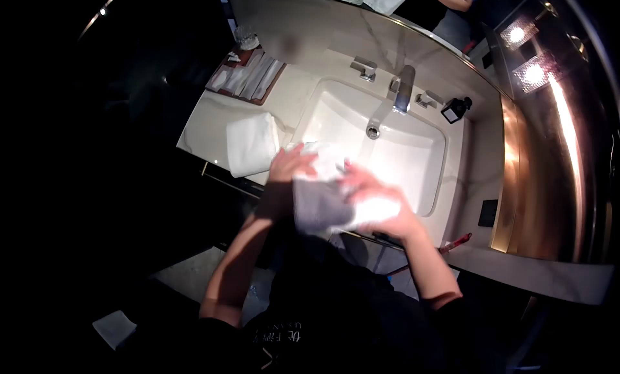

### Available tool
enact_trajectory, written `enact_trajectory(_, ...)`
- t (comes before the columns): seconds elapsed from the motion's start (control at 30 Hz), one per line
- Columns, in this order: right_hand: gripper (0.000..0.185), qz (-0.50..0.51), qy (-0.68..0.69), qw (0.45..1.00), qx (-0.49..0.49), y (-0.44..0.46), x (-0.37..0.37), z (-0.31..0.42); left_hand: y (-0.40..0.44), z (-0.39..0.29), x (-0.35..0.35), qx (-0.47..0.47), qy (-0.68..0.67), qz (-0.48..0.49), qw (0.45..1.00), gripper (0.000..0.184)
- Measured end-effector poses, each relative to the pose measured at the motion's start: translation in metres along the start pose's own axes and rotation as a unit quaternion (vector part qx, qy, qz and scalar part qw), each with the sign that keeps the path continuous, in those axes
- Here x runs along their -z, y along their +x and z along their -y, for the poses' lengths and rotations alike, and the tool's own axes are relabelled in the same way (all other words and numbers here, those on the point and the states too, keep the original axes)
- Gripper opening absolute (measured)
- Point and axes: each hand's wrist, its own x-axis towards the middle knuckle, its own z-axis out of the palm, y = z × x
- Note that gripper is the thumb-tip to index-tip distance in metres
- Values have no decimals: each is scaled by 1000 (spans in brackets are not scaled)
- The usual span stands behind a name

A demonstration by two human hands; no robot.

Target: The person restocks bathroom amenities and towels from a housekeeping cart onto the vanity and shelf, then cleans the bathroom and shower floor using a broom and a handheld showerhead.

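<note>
A white towel (320, 203) hangs in folds between my hands, in front of the sink's near edge, its lower part in shadow. My left hand (292, 164) is at its upper left, fingers bent over the cloth edge. My right hand (381, 200) grips its right side from above; the fingers are a little blurred and the thumb is hard to make out. Just left of my left hand, a folded white towel (250, 145) lies on the counter.
The white sink (423, 180) has a metal faucet (404, 90) between two handles. A dark bottle (456, 109) stands at the right. A brown tray (245, 77) of packets and a glass (246, 37) are at the back left. A red-handled item (456, 243) is near the front edge.
</note>
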Motion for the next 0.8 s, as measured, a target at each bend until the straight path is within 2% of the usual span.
enact_trajectory(0.03,40,25,7,998,-49,-21,-14,-12,-24,11,-15,-34,129,35,990,24)
enact_trajectory(0.07,39,62,4,994,-94,-42,-24,-31,-53,27,-36,-21,110,23,993,22)
enact_trajectory(0.1,39,53,27,987,-148,-64,-38,-51,-83,45,-60,-8,91,13,996,20)
enact_trajectory(0.13,39,53,-2,983,-175,-84,-49,-67,-111,61,-82,7,99,56,994,17)
enact_trajectory(0.17,39,97,-104,966,-214,-97,-54,-75,-136,74,-102,20,105,101,989,15)
enact_trajectory(0.23,35,38,26,965,-260,-99,-60,-84,-154,72,-117,66,57,96,992,19)
enact_trajectory(0.27,37,20,23,962,-272,-89,-57,-81,-152,60,-111,80,25,97,992,25)
enact_trajectory(0.3,36,-8,101,935,-339,-76,-53,-80,-151,53,-108,93,-7,97,991,31)
enact_trajectory(0.33,39,-59,116,950,-282,-59,-50,-86,-156,55,-113,69,27,56,996,41)
enact_trajectory(0.37,38,-92,49,964,-245,-37,-47,-88,-145,39,-110,150,3,27,988,38)
enact_trajectory(0.4,39,-117,-15,969,-215,-17,-45,-100,-141,34,-111,165,-23,-20,986,37)
enact_trajectory(0.43,41,-138,-25,955,-260,0,-42,-120,-141,30,-113,180,-50,-65,980,37)
enact_trajectory(0.47,47,-153,-73,950,-262,18,-43,-130,-139,25,-113,184,-48,-66,980,37)
enact_trajectory(0.5,53,-91,-255,921,-281,33,-39,-147,-136,20,-112,359,-219,-129,898,39)
enact_trajectory(0.53,54,-157,-387,893,-167,33,-46,-173,-132,19,-113,505,-374,-185,755,42)
enact_trajectory(0.57,55,-218,-505,834,-47,39,-52,-182,-129,19,-116,505,-372,-190,756,42)
enact_trajectory(0.6,55,-216,-503,836,-42,39,-54,-187,-123,20,-119,499,-350,-249,753,40)
enact_trajectory(0.63,50,-204,-432,861,-175,41,-56,-178,-121,24,-120,491,-328,-308,746,40)
enact_trajectory(0.67,45,-185,-352,864,-308,41,-57,-168,-121,28,-118,494,-353,-300,735,36)
enact_trajectory(0.7,45,-179,-355,865,-306,40,-58,-160,-123,30,-117,495,-355,-305,732,36)
enact_trajectory(0.73,40,-238,-173,906,-304,40,-57,-154,-117,25,-106,486,-357,-275,749,34)
enact_trajectory(0.77,34,-287,16,913,-290,49,-59,-138,-109,22,-94,475,-358,-245,765,33)
enact_trajectory(0.8,27,-306,14,919,-249,59,-60,-123,-103,24,-80,412,-267,-253,834,30)
